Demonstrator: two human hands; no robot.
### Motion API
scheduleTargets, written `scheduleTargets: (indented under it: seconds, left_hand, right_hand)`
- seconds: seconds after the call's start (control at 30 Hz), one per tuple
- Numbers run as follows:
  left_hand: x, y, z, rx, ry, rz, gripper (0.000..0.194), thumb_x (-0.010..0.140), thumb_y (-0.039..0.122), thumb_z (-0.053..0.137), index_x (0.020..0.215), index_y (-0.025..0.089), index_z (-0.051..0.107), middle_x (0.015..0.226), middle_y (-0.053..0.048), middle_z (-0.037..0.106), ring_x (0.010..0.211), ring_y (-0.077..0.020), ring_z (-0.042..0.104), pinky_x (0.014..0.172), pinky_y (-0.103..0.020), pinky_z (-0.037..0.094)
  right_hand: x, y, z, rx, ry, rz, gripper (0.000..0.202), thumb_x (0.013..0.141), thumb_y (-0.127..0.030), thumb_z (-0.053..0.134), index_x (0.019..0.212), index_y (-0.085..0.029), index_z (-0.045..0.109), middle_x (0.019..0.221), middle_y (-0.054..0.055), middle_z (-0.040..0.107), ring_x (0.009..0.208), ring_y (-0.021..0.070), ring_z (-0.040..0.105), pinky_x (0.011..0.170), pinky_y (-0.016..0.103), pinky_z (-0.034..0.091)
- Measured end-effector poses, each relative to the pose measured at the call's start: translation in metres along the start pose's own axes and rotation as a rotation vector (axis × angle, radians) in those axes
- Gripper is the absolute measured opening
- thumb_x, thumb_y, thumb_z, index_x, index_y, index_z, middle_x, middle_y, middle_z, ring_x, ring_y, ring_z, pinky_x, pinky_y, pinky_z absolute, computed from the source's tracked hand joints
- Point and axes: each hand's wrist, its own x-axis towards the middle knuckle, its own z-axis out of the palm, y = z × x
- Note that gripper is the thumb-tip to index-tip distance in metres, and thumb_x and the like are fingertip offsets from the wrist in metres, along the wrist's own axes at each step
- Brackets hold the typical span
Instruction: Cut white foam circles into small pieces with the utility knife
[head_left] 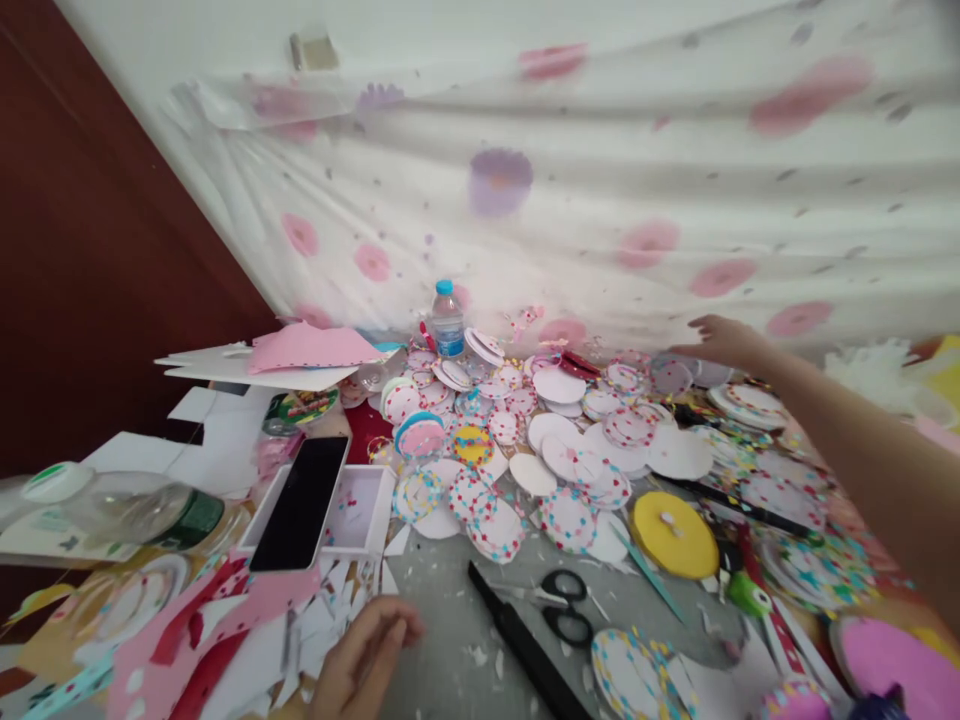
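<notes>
My left hand (367, 655) rests low over the near edge of the grey work surface (442, 610), its fingers curled in toward the thumb with nothing visible in them. To its right lie a long black-handled tool like a craft knife (517, 640) and black-handled scissors (566, 607). At the far right, my right hand (724, 340) reaches over the pile with fingers stretched out and apart. Beneath and beside it are pale round paper discs (671, 375). Many more white paper discs (532, 475), several edged with coloured dots, cover the middle.
A phone (300, 505) lies across a white box (379, 510) on the left, beside a clear bottle (142, 505) on its side. A water bottle (448, 320) stands at the back before the flowered curtain (570, 200). A yellow disc (679, 545) and paper scraps (341, 600) lie nearer.
</notes>
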Motion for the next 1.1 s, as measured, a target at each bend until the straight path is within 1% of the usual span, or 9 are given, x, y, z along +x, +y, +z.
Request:
scheduleTargets:
  seconds: [0.1, 0.2, 0.27, 0.33, 0.47, 0.6, 0.7, 0.9, 1.1]
  left_hand:
    - [-0.003, 0.003, 0.003, 0.016, -0.045, 0.049, 0.028, 0.089, 0.046, 0.052, 0.087, 0.021, 0.065, 0.086, -0.005, 0.068, 0.084, -0.0187, 0.065, 0.08, -0.026, 0.051]
    - [-0.004, 0.003, 0.01, 0.018, -0.079, 0.103, 0.024, 0.091, 0.04, 0.049, 0.089, 0.02, 0.062, 0.085, -0.004, 0.067, 0.08, -0.0167, 0.064, 0.077, -0.026, 0.05]
    - [-0.004, 0.002, 0.017, 0.026, -0.111, 0.131, 0.021, 0.092, 0.036, 0.048, 0.09, 0.02, 0.061, 0.086, -0.003, 0.067, 0.08, -0.016, 0.063, 0.075, -0.026, 0.05]
    - [-0.006, 0.003, 0.024, 0.04, -0.148, 0.17, 0.018, 0.093, 0.033, 0.047, 0.093, 0.02, 0.06, 0.088, -0.003, 0.067, 0.08, -0.0155, 0.064, 0.075, -0.027, 0.049]
    - [-0.016, 0.017, 0.038, 0.094, -0.207, 0.32, 0.014, 0.094, 0.026, 0.046, 0.096, 0.021, 0.059, 0.089, -0.002, 0.067, 0.081, -0.014, 0.063, 0.077, -0.026, 0.049]
    - [-0.039, 0.038, 0.04, 0.072, -0.289, 0.478, 0.013, 0.093, 0.019, 0.047, 0.097, 0.021, 0.059, 0.089, -0.001, 0.066, 0.08, -0.0115, 0.062, 0.077, -0.023, 0.048]
    - [-0.065, 0.045, 0.033, 0.08, -0.438, 0.557, 0.015, 0.09, 0.014, 0.047, 0.096, 0.021, 0.06, 0.086, -0.001, 0.066, 0.079, -0.0112, 0.061, 0.076, -0.022, 0.047]
    - [-0.087, 0.036, 0.04, 0.407, -0.772, 0.69, 0.01, 0.086, 0.014, 0.053, 0.086, 0.02, 0.061, 0.077, 0.001, 0.066, 0.073, -0.0118, 0.061, 0.074, -0.022, 0.047]
    - [-0.035, 0.031, 0.121, 0.719, -0.485, 0.99, 0.015, 0.09, 0.024, 0.055, 0.101, 0.014, 0.059, 0.108, -0.009, 0.063, 0.106, -0.0225, 0.057, 0.091, -0.033, 0.048]
  right_hand:
    - [-0.048, -0.019, -0.033, 0.034, 0.104, -0.099, 0.054, 0.084, -0.035, 0.059, 0.119, 0.007, 0.058, 0.113, 0.021, 0.065, 0.096, 0.0194, 0.063, 0.071, 0.033, 0.043]
    - [-0.139, -0.033, -0.054, 0.088, 0.147, -0.237, 0.041, 0.089, -0.035, 0.05, 0.116, -0.006, 0.063, 0.103, 0.007, 0.068, 0.088, 0.0103, 0.062, 0.069, 0.03, 0.041]
    - [-0.215, -0.038, -0.055, 0.068, 0.132, -0.559, 0.026, 0.09, -0.032, 0.052, 0.101, -0.014, 0.067, 0.086, 0.004, 0.067, 0.079, 0.0117, 0.062, 0.07, 0.031, 0.045]
    - [-0.29, -0.041, -0.042, 0.104, -0.056, -0.824, 0.014, 0.091, -0.024, 0.052, 0.095, -0.019, 0.064, 0.087, 0.007, 0.065, 0.077, 0.0146, 0.063, 0.068, 0.029, 0.049]
    - [-0.394, -0.049, 0.018, 0.002, -0.326, -0.795, 0.016, 0.093, -0.016, 0.045, 0.099, -0.017, 0.06, 0.093, 0.011, 0.064, 0.083, 0.0211, 0.064, 0.07, 0.033, 0.055]
    - [-0.423, -0.064, 0.076, -0.146, -0.362, -0.59, 0.022, 0.087, -0.016, 0.057, 0.108, -0.011, 0.06, 0.096, 0.016, 0.064, 0.089, 0.0322, 0.063, 0.071, 0.045, 0.056]
    - [-0.422, -0.07, 0.091, -0.136, -0.343, -0.552, 0.023, 0.086, -0.009, 0.054, 0.109, -0.008, 0.059, 0.093, 0.018, 0.064, 0.087, 0.0344, 0.063, 0.071, 0.049, 0.055]
    - [-0.434, -0.039, 0.045, 0.145, -0.256, -0.45, 0.023, 0.097, -0.021, 0.039, 0.117, -0.015, 0.049, 0.1, 0.013, 0.065, 0.091, 0.0228, 0.065, 0.076, 0.034, 0.055]
    - [-0.458, 0.009, -0.004, 0.663, -0.081, 0.043, 0.024, 0.095, -0.041, 0.047, 0.112, -0.026, 0.052, 0.091, 0.005, 0.066, 0.064, 0.0168, 0.06, 0.053, 0.027, 0.052]
